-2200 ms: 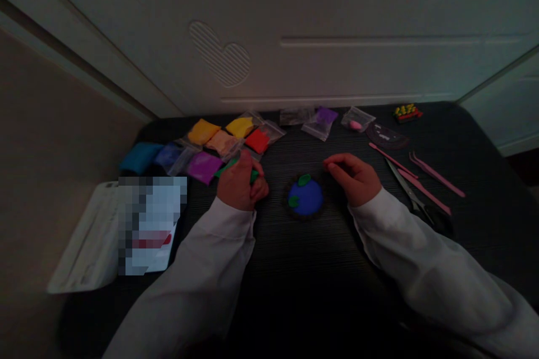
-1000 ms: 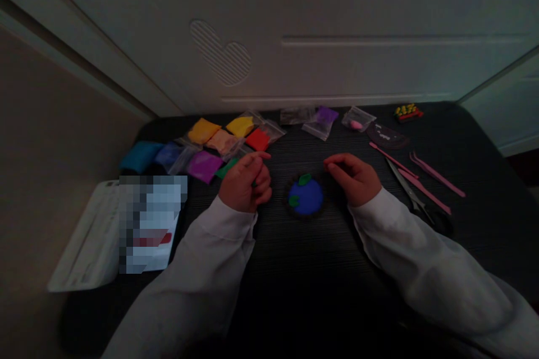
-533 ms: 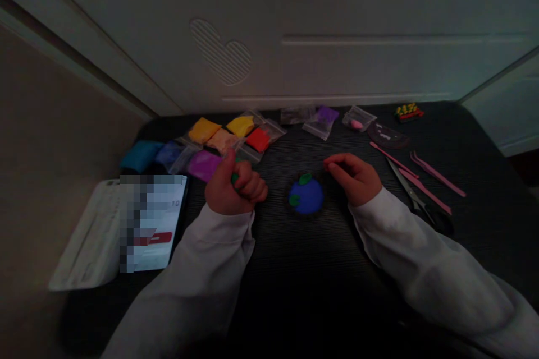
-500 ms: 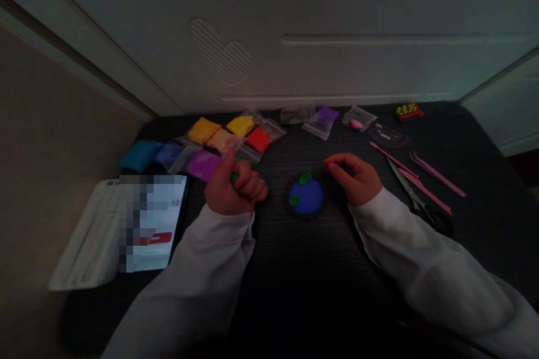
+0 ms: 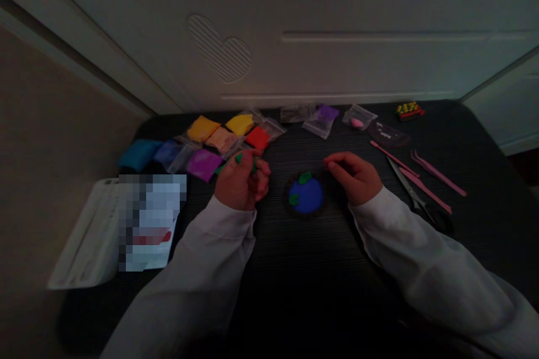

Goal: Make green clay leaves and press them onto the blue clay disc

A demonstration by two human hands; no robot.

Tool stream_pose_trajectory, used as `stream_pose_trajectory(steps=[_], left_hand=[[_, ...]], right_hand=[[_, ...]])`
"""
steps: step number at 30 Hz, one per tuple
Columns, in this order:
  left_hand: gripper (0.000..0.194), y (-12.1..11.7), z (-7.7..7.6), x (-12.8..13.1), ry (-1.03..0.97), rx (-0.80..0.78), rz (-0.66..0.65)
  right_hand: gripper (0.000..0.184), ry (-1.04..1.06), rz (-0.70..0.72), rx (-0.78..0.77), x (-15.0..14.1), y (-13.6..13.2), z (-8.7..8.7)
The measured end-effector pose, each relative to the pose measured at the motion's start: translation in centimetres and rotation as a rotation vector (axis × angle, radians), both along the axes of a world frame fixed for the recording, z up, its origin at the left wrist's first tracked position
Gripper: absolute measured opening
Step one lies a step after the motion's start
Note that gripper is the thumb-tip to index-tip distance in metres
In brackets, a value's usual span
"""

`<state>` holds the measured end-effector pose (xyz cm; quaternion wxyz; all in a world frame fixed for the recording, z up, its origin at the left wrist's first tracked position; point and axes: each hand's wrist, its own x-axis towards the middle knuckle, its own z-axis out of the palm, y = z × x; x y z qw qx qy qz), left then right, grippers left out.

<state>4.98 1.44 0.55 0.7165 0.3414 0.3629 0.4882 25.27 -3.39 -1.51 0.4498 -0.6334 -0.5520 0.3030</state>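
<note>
My left hand [image 5: 243, 180] is closed around a piece of green clay [image 5: 245, 161], which shows between the thumb and fingers; a bit of green also sticks out behind the hand. To the right, my right hand [image 5: 354, 176] has thumb and index finger pinched together above the table, and whatever they hold is too small to make out. Between the hands lies a round blue clay disc [image 5: 309, 197] with a dark bumpy rim. On it sit a green clay leaf [image 5: 305, 178] at the top edge and a notched green clay lily pad [image 5: 293, 199] at the left.
Orange clay [image 5: 202, 128], red clay [image 5: 257, 138], purple clay [image 5: 204, 165] and other bagged colours lie at the back left. Scissors [image 5: 415, 197], pink tweezers [image 5: 440, 174] and pink clay tools [image 5: 425, 190] are on the right. A phone [image 5: 158, 258] and white paper [image 5: 86, 235] lie left.
My left hand has turned and its fingers have loosened a little, so more of the green clay shows. My right hand keeps its pinch in the same place.
</note>
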Motion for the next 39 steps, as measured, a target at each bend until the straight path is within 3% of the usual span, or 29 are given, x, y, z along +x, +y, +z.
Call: stream_pose_trajectory(steps=[10,17,24,30,33,36,39], left_hand=[[0.041,-0.1,0.4,0.2,0.012,-0.055,-0.003],[0.068,0.4,1.2,-0.6,-0.098,-0.144,-0.125],[0.049,0.4,1.7,0.1,-0.030,-0.211,0.013],[0.023,0.4,1.1,0.1,-0.017,-0.159,0.007],[0.013,0.4,0.6,0.0,-0.008,-0.116,-0.037],[0.013,0.6,0.2,-0.1,-0.009,-0.101,-0.070],[0.014,0.6,0.1,-0.1,-0.002,-0.116,-0.071]], right_hand=[[0.014,-0.003,0.005,-0.008,0.0,0.0,0.2],[0.014,-0.015,0.016,-0.005,0.1,0.0,0.2],[0.014,-0.021,0.012,-0.006,0.0,0.0,0.3],[0.015,-0.045,0.014,0.000,0.1,0.0,0.2],[0.016,-0.191,0.072,0.114,-0.1,-0.3,0.6],[0.021,-0.410,0.180,0.292,-0.4,-0.8,1.2],[0.024,-0.582,0.250,0.356,-0.7,-1.3,1.5]])
